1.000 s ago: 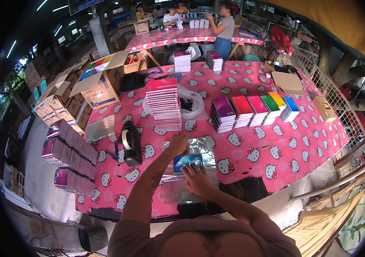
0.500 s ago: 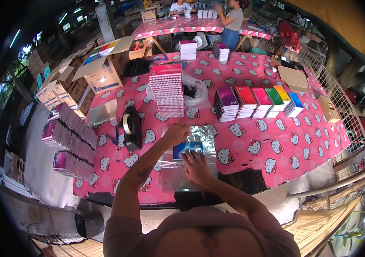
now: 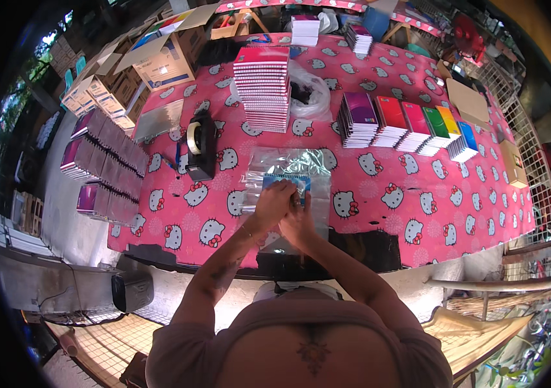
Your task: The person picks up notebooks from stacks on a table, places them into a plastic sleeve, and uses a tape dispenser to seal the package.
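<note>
A blue spiral-bound notebook (image 3: pixel 286 180) lies on a sheet of clear plastic (image 3: pixel 317 161) in front of me, its coil edge at the far side. Over its near half my two hands meet. My left hand (image 3: pixel 275 204) has its fingers bent and pressed together near the notebook's middle; what they pinch is hidden. Close against it, my right hand (image 3: pixel 297 223) has a finger stretched along the notebook's right side, while its other fingers are partly covered by the left hand.
A black tape dispenser (image 3: pixel 201 152) stands to the left. Beyond are a tall notebook stack (image 3: pixel 261 90) and a white plastic bag (image 3: pixel 314 97). Coloured notebook piles (image 3: pixel 392 119) sit at right, purple-covered bundles (image 3: pixel 104 161) at the left edge. Cardboard boxes (image 3: pixel 162 61) stand behind.
My left hand has come down from the plastic's far edge onto the notebook, meeting my right hand. The view has tilted downward, so the people at the far table are out of sight.
</note>
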Tool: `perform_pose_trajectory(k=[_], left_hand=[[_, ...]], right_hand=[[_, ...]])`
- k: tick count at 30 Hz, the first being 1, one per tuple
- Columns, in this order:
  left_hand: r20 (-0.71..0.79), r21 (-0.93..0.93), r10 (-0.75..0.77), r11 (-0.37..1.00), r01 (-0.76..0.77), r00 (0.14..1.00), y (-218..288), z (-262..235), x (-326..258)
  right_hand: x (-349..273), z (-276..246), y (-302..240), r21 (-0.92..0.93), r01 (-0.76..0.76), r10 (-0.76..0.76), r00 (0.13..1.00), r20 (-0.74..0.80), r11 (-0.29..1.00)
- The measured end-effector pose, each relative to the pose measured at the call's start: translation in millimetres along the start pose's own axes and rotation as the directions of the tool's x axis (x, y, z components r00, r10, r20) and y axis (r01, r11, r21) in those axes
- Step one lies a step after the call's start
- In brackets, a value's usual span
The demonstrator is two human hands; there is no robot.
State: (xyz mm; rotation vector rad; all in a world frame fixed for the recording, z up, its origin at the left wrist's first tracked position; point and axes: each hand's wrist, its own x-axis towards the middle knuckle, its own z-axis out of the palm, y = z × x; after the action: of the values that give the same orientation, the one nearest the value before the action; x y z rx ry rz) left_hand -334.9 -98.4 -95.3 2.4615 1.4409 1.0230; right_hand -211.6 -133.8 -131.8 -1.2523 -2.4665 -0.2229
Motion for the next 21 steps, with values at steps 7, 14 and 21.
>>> perform_pose_trajectory(k=[7, 14, 21], left_hand=[[0.252, -0.213, -0.408, 0.861, 0.461, 0.878, -4.2, -24.8, 13.0], [0.028, -0.278, -0.277, 0.921, 0.274, 0.96, -17.3, -12.5, 5.5], [0.003, -0.204, -0.27, 0.942, 0.265, 0.963, -18.9, -2.9, 1.2]], right_hand=[[13.0, -31.1, 0.5, 0.33, -0.135, 0.119, 0.991, 0.069, 0.934], [7.1, -21.7, 3.8, 0.202, -0.083, 0.084, 0.996, 0.007, 0.976], [6.8, -19.7, 9.4, 0.35, -0.105, 0.119, 0.993, -0.019, 0.931]])
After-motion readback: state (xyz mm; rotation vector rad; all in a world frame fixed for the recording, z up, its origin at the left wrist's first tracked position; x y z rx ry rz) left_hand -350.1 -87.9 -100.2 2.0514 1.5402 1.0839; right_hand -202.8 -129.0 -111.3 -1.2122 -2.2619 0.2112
